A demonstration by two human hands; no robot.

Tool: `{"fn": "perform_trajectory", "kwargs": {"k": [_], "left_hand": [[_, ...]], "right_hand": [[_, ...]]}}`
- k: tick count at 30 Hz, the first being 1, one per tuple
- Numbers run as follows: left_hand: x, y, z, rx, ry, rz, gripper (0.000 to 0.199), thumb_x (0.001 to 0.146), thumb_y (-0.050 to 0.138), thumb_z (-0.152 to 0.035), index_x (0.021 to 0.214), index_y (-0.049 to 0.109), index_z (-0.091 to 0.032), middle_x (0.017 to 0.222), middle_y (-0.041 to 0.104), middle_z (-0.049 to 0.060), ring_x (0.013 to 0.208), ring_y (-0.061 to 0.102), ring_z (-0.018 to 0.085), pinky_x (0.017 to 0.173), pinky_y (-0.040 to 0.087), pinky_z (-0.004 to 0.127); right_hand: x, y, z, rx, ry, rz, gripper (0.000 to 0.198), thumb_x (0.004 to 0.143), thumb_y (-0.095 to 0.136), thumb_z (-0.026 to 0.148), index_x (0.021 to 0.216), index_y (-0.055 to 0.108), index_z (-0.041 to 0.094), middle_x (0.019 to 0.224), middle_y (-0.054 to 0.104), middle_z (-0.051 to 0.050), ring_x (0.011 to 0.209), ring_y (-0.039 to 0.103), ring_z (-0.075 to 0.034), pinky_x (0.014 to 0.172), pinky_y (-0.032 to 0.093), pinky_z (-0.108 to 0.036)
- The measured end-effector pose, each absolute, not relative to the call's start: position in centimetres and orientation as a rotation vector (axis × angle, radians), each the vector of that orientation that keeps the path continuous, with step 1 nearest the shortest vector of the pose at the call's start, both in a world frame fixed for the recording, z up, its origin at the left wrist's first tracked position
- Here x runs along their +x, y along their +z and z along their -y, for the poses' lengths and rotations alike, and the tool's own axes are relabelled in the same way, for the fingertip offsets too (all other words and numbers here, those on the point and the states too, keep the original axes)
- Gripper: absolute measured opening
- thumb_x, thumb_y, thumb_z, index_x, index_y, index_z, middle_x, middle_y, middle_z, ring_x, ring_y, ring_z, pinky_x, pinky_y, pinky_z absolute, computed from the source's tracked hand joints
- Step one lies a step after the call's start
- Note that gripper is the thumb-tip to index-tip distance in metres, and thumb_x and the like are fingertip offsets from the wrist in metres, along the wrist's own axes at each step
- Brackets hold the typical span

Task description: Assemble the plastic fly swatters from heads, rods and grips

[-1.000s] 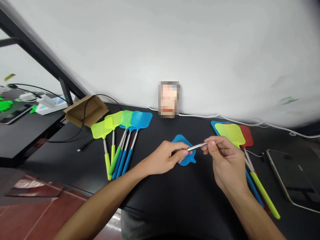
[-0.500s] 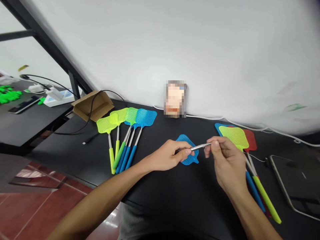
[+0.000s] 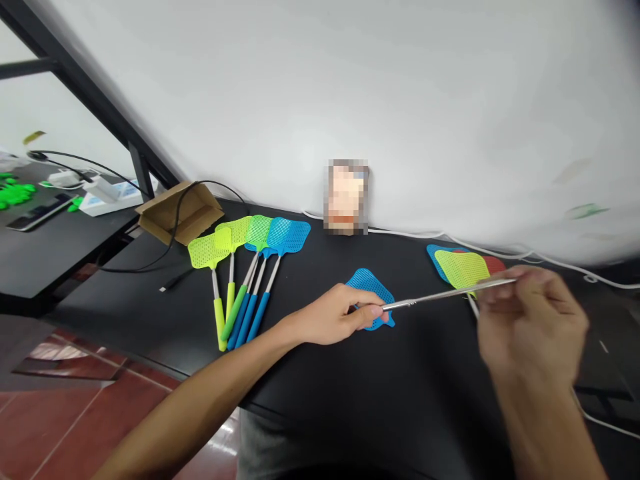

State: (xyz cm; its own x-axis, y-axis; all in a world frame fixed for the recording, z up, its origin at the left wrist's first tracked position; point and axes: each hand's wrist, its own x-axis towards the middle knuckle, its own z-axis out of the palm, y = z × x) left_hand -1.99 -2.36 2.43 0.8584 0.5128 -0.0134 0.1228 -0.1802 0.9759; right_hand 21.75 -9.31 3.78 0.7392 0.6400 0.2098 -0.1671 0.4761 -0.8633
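A thin silver telescopic rod (image 3: 440, 295) stretches between my two hands above the black table. My left hand (image 3: 345, 312) is closed around its thicker end. At the thin end, my right hand (image 3: 535, 320), blurred by motion, pinches the tip between thumb and fingers. A detached blue fly swatter head (image 3: 371, 285) lies on the table, partly covered by my left hand. Several fly swatters lie to the right, partly behind my right hand: a yellow-green mesh head (image 3: 463, 270) rests over a blue one (image 3: 436, 261), with a red one (image 3: 495, 265) beside it.
A fan of assembled fly swatters (image 3: 245, 293) in yellow, green and blue lies on the left of the table (image 3: 150, 320). Behind it are an open cardboard box (image 3: 180, 213) and a black cable (image 3: 135, 270). A blurred-out upright object (image 3: 346, 198) leans against the wall (image 3: 350, 80).
My right hand has moved right and slightly away from my left hand, drawing the rod out much longer. My left hand keeps its hold in nearly the same place.
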Motion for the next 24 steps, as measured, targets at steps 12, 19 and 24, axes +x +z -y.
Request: {"fn": "perform_trajectory", "kwargs": {"k": [12,19,24], "left_hand": [[-2.6,1.2,1.4,1.881,0.447,-0.572,0.038,0.103,0.053,-0.043,0.099,0.074,-0.013,0.071,0.060,0.000,0.061,0.044,0.010,0.057,0.035,0.021],[-2.6,1.4,1.6,1.903,0.453,-0.568,0.037,0.104,0.052,-0.042,0.097,0.074,-0.013,0.070,0.061,0.000,0.060,0.046,0.009,0.057,0.035,0.020],[-2.7,1.4,1.4,1.894,0.427,-0.602,0.038,0.104,0.051,-0.044,0.096,0.073,-0.014,0.065,0.056,-0.002,0.058,0.045,0.009,0.055,0.035,0.021]], "right_hand": [[22.1,3.8,9.1,-1.011,0.548,0.667,0.026,0.086,0.081,0.039,0.075,0.068,0.019,0.062,0.051,0.002,0.056,0.046,-0.013,0.051,0.035,-0.029],[21.7,3.6,9.2,-1.006,0.469,0.658,0.029,0.089,0.078,0.045,0.077,0.068,0.020,0.062,0.051,0.002,0.056,0.045,-0.013,0.052,0.036,-0.029],[20.4,3.1,9.2,-1.028,0.517,0.642,0.027,0.091,0.076,0.043,0.079,0.067,0.020,0.063,0.051,0.003,0.056,0.046,-0.012,0.053,0.036,-0.028]]}}
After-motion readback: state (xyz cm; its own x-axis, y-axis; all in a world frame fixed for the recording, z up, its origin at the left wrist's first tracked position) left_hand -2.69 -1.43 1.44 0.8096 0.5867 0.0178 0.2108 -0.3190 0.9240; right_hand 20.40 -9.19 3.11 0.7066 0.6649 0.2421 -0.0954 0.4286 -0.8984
